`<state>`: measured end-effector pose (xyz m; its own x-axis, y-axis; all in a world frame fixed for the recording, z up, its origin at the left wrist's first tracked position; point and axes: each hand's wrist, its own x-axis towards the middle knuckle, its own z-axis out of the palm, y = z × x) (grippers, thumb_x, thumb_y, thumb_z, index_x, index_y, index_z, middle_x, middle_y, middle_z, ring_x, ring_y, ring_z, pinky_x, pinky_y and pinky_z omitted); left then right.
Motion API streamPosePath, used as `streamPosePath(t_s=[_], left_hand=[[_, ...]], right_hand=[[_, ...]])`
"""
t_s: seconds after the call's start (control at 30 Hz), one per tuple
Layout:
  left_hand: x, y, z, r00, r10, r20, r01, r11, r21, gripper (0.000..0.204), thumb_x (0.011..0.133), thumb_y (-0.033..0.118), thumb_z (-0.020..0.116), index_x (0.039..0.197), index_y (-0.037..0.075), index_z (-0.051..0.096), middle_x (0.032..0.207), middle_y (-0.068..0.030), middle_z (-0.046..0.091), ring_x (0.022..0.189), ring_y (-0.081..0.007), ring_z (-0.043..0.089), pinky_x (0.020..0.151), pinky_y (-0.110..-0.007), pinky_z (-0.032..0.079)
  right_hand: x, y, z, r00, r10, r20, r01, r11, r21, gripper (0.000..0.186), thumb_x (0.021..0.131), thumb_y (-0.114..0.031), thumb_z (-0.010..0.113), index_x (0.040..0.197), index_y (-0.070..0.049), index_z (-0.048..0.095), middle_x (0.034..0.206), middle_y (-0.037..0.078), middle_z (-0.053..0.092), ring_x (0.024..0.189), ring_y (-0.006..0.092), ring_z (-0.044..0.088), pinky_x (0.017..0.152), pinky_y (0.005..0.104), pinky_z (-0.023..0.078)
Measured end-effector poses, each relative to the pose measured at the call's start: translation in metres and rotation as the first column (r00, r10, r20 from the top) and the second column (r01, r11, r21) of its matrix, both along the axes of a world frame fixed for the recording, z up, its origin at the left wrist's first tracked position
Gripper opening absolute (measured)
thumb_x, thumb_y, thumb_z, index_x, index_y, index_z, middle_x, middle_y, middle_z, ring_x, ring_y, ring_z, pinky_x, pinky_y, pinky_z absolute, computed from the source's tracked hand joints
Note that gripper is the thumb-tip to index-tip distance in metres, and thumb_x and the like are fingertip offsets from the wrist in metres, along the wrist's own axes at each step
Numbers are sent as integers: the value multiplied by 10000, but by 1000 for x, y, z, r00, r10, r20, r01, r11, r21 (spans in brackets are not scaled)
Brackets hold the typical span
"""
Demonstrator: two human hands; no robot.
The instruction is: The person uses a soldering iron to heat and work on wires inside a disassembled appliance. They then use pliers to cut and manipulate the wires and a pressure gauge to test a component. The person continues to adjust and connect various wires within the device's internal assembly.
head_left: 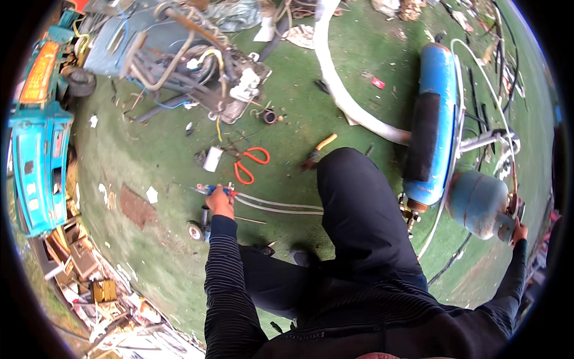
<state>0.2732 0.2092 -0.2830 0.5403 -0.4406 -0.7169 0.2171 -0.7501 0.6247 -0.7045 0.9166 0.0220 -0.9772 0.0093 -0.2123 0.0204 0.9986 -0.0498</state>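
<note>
My left hand [222,201] grips a welding torch [211,190] with blue and red fittings and two pale hoses [278,208] running right, beside a small wheeled part [196,230]. My right hand [519,230] is closed on the top fitting [513,215] of a rusty blue-grey gas cylinder [478,203], lying on its side. A long blue cylinder [434,119] with a dark patch lies behind my bent knee. Orange-handled scissors [251,158] and yellow-handled pliers [324,141] rest on the green floor [287,119].
A tangle of metal tubes and a grey panel [155,60] lies ahead-left. A turquoise vehicle body [45,173] stands at the left, with piled scrap [104,291] below it. A thick white hose [341,96] curves to the blue cylinder. Cables [508,72] run along the right.
</note>
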Motion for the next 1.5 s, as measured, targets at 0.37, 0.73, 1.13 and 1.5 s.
streamPosePath(t_s=[0.37, 0.73, 1.13, 1.5], left_hand=[[-23, 7, 24, 1000, 14, -20, -14, 1000, 16, 185, 1017, 208, 656, 1040, 56, 553, 762, -83, 653, 473, -179, 559, 378, -325, 364], [-2, 10, 2, 997, 59, -43, -49, 980, 194, 219, 983, 241, 720, 1001, 51, 614, 733, -102, 656, 503, -226, 619, 427, -365, 484], [33, 36, -40, 972, 39, -230, 35, 951, 306, 229, 1005, 213, 662, 1102, 22, 581, 849, -167, 696, 601, -284, 685, 504, -406, 576], [35, 50, -46, 960, -53, -275, 130, 954, 270, 236, 1053, 236, 544, 1120, 9, 544, 927, -198, 706, 766, -320, 728, 574, -384, 600]], right_hand=[[0, 2, -9, 992, -124, -17, 123, 990, -64, 826, 840, -765, 697, 837, 60, 730, 726, 88, 650, 617, 221, 623, 560, 395, 491], [-16, 18, -22, 997, 68, 39, -61, 987, -151, 520, 977, -532, 689, 1026, -18, 753, 730, 46, 656, 559, 176, 587, 512, 362, 460], [5, 9, -16, 991, -96, 93, 127, 898, -422, 611, 960, -607, 684, 968, -1, 765, 719, 35, 655, 551, 160, 592, 499, 345, 460], [-10, 12, -37, 787, -265, 557, 599, 547, -585, 622, 943, -648, 657, 1171, -72, 717, 904, 109, 732, 674, 285, 686, 657, 456, 591]])
